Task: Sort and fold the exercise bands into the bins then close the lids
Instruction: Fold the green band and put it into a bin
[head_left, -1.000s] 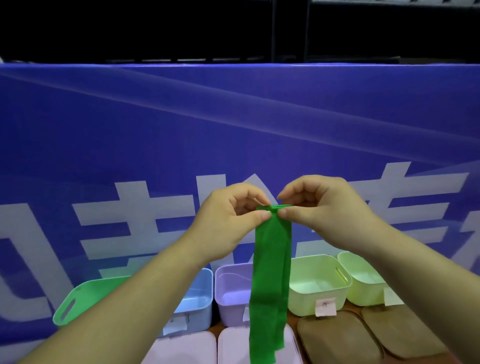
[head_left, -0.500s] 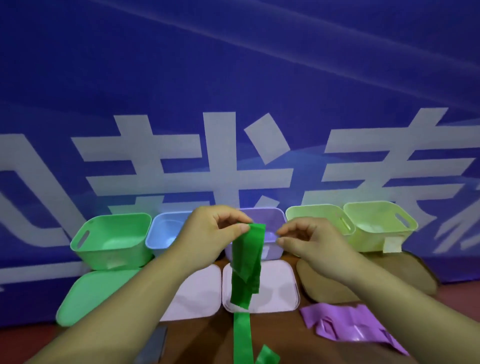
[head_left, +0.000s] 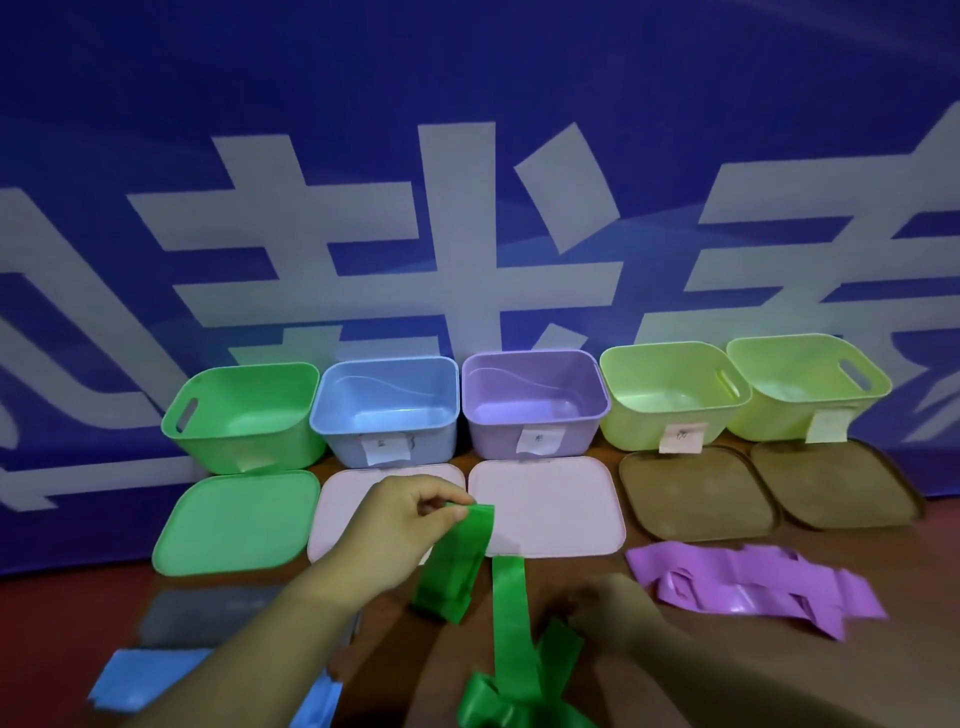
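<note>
My left hand (head_left: 395, 525) pinches the top of a green exercise band (head_left: 460, 558) and holds its folded end above the table. The rest of the band trails down to a crumpled heap at the front edge. My right hand (head_left: 608, 613) is low and blurred, just right of the hanging strip; whether it touches the band is unclear. Five open bins line the back: green bin (head_left: 244, 410), blue bin (head_left: 387, 408), purple bin (head_left: 535, 402) and two yellow-green bins (head_left: 670, 400). A purple band (head_left: 753, 587) lies loose at the right.
Lids lie flat in front of the bins: a green lid (head_left: 239, 522), two pink lids (head_left: 550, 509) and two brown lids (head_left: 696, 493). A grey band (head_left: 208, 616) and a blue band (head_left: 140, 675) lie at the front left. A blue banner stands behind.
The view tilted down. Both hands dropped from chest height toward the table. My right hand let go of the band's top and moved down right; my left hand kept its pinch.
</note>
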